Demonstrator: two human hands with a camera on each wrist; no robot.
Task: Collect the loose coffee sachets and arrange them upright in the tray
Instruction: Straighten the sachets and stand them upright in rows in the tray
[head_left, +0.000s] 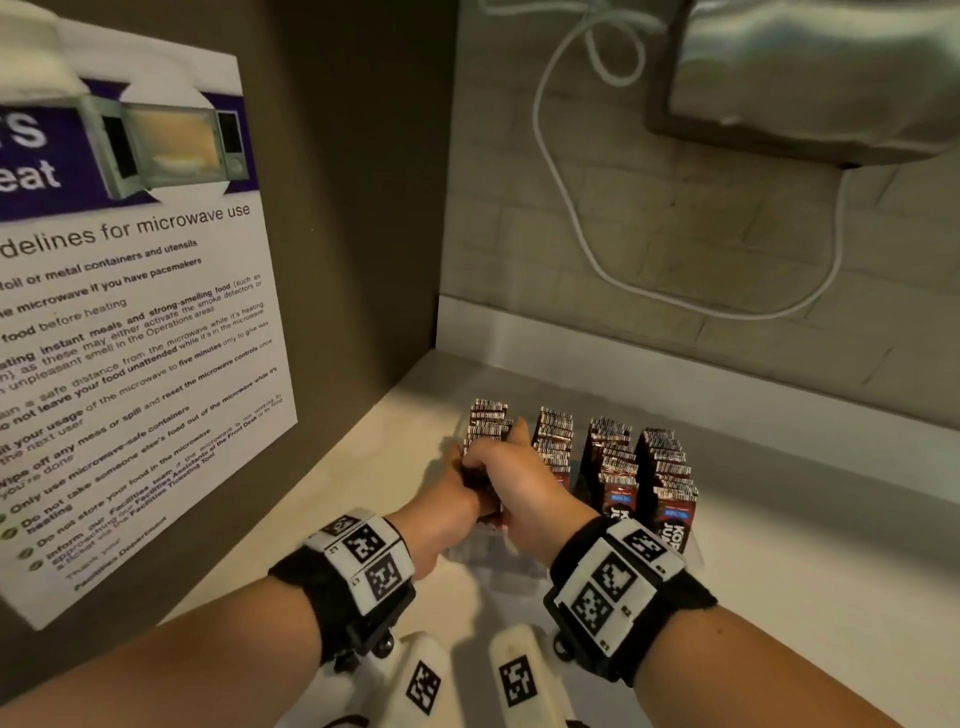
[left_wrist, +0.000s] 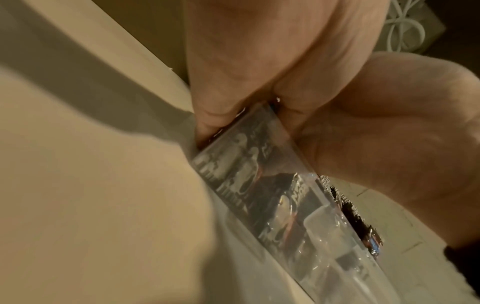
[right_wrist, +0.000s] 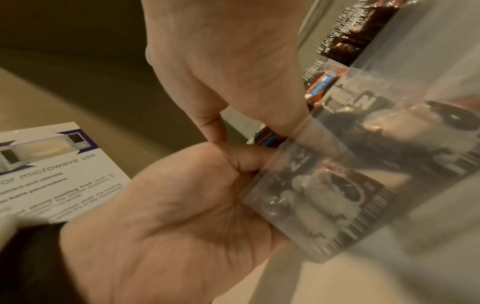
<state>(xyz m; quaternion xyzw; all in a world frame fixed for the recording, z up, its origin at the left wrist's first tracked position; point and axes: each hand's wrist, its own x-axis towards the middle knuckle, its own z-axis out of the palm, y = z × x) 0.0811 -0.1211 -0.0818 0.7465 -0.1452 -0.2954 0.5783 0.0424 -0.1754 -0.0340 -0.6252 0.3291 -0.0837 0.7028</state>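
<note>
Hands — left hand (head_left: 451, 486), right hand (head_left: 524, 480) — both pinch upright sachets (head_left: 485, 480) into the tray's (left_wrist: 345, 265) leftmost row

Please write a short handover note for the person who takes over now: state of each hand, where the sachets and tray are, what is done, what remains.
Left hand: fingers curled on a bundle of coffee sachets at the leftmost row of the clear tray.
Right hand: grips the same bundle from the other side, fingers reaching into the tray.
Where: the tray sits on the white counter in the corner, beside the microwave notice.
Done: four rows of sachets stand upright in the tray.
Left: settle this bundle upright in the leftmost row, then release. No other loose sachets show in these views.
</note>
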